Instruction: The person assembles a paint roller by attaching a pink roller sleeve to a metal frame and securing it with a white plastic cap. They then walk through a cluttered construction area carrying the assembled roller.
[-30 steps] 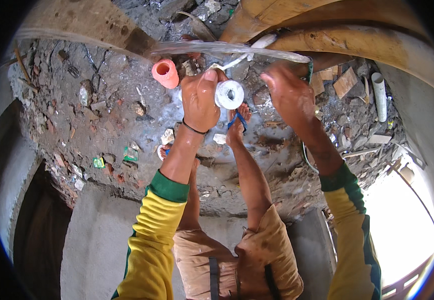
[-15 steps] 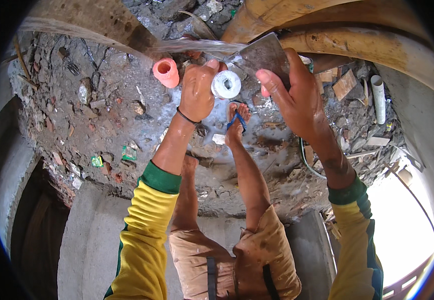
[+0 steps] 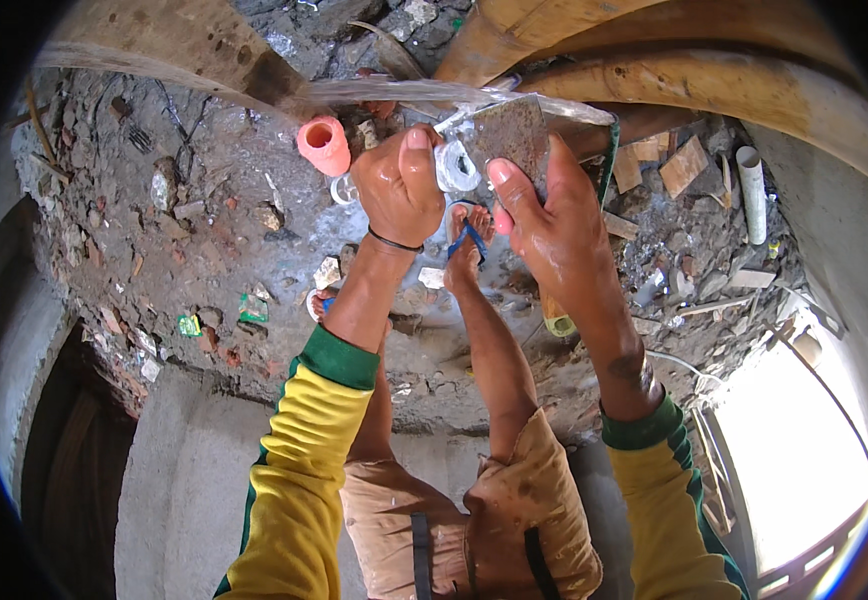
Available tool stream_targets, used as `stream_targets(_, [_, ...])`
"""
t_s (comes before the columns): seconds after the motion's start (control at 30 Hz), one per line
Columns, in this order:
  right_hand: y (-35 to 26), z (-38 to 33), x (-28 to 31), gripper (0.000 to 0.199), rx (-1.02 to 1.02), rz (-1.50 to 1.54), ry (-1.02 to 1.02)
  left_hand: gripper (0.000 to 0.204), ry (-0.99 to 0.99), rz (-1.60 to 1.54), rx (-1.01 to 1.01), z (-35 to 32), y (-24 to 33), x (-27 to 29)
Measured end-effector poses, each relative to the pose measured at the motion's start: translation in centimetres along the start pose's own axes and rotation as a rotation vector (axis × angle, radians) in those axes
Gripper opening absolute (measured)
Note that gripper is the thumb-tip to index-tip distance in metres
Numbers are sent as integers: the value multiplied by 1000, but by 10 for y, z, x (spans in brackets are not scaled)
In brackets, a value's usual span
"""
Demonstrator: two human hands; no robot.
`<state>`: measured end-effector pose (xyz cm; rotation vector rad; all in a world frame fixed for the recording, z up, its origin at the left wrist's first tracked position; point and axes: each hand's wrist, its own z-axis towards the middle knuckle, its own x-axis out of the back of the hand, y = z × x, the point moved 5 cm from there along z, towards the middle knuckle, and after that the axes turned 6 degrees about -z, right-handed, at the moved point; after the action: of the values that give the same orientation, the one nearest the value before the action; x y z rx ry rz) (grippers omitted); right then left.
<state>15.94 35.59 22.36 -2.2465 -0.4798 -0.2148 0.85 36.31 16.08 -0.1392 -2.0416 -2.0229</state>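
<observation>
My left hand (image 3: 399, 190), wet and closed, grips a short white cylinder (image 3: 457, 166) with a hole in its end. Its open end tilts toward my right hand. My right hand (image 3: 559, 210) is closed on a flat grey metal blade (image 3: 514, 132), its thumb lying along the lower edge. The blade stands just right of the white cylinder; whether they touch I cannot tell. Beside my left hand is a hollow pink tube (image 3: 324, 146). Behind both hands runs a clear shiny streak (image 3: 384, 90), water or thin plastic.
Thick yellow bamboo-like poles (image 3: 694, 85) cross the far right, and a stained board (image 3: 174, 50) the far left. Rubble and wet mud (image 3: 214, 200) cover the ground. A white pipe (image 3: 751, 195) lies at right. My sandalled foot (image 3: 469, 235) is below the hands.
The blade has swung more upright and moved slightly lower. My right hand has shifted left and down. The white cylinder has turned so its hole faces right, and my left hand has rotated.
</observation>
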Motion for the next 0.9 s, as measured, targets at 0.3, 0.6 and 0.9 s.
stream_targets(0.3, [28,6,-6,26,47,7,123,43,49,105,38,-9,-1,-6])
stream_targets(0.6, [15,8,-6,25,78,125,111,47,46,56,71,-4,-7,-6])
stream_targets(0.9, [12,24,-1,23,100,11,68,46,28,156,51,4,-16,-7])
